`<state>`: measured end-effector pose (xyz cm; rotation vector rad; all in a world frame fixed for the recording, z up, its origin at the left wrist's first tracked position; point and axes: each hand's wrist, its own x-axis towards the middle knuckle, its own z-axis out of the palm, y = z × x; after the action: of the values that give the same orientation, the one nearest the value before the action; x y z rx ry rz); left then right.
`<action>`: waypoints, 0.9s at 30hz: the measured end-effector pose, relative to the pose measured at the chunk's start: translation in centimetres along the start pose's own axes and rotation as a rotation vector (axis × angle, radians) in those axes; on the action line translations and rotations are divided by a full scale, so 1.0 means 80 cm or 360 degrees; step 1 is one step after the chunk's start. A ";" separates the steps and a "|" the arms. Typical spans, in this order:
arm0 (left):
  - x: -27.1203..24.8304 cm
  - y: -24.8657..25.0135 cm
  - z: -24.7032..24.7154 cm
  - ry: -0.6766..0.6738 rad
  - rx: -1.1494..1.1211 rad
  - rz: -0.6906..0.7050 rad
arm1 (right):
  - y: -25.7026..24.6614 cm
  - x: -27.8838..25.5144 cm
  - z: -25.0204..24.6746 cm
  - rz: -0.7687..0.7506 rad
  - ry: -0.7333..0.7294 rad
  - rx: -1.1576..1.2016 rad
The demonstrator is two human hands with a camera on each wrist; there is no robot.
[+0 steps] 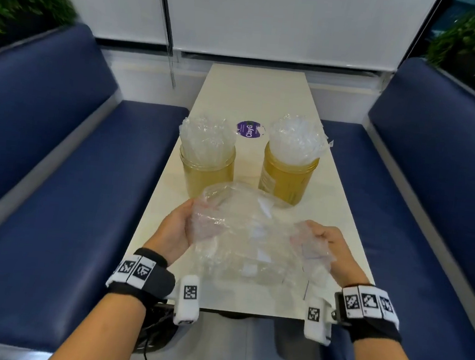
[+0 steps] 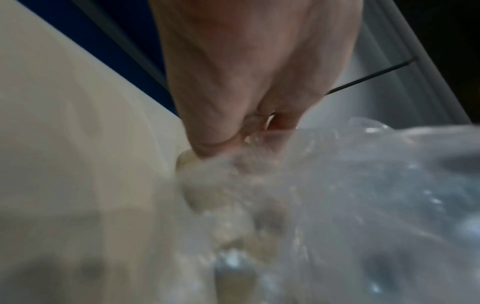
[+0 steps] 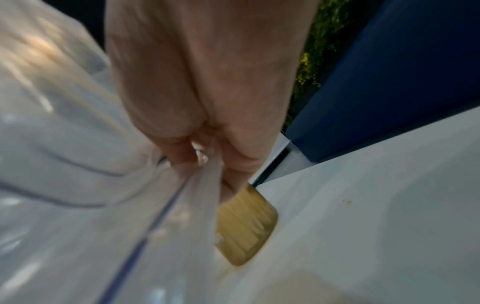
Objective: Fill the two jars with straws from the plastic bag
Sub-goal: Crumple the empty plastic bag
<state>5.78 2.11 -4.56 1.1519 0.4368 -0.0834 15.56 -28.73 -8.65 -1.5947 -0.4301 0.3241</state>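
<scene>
With both jars (image 1: 206, 168) standing full beyond, bag (image 1: 242, 237) stretched crosswise between hands. Left hand (image 1: 174, 229) and right hand (image 1: 325, 245) each clenched on an end.

At frame centre the left jar (image 1: 206, 168) and right jar (image 1: 288, 175) stand side by side on the tabletop (image 1: 255, 95), straws (image 1: 297, 140) upright in both. A sticker (image 1: 248, 129) lies behind, between them. The plastic bag (image 1: 242, 237) sits below the jars, between the left hand (image 1: 173, 228) and right hand (image 1: 325, 245).
</scene>
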 end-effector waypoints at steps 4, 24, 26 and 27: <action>-0.017 0.001 -0.002 -0.0196 0.0156 -0.0461 | 0.010 -0.018 0.024 -0.0297 0.0243 -0.0134; 0.002 0.023 -0.024 0.0212 0.0460 0.0287 | -0.031 -0.029 0.040 0.0169 -0.0616 -0.0701; 0.002 0.027 -0.024 0.0174 0.0533 0.0398 | -0.056 -0.016 0.043 0.0157 -0.0552 -0.0477; 0.002 0.029 -0.022 0.0177 0.0605 0.0458 | -0.067 -0.009 0.047 0.0131 -0.0614 -0.0471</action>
<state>6.07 4.66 -3.22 1.5885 0.3569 0.1557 12.80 -25.54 -3.63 -1.8449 -0.7360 0.6611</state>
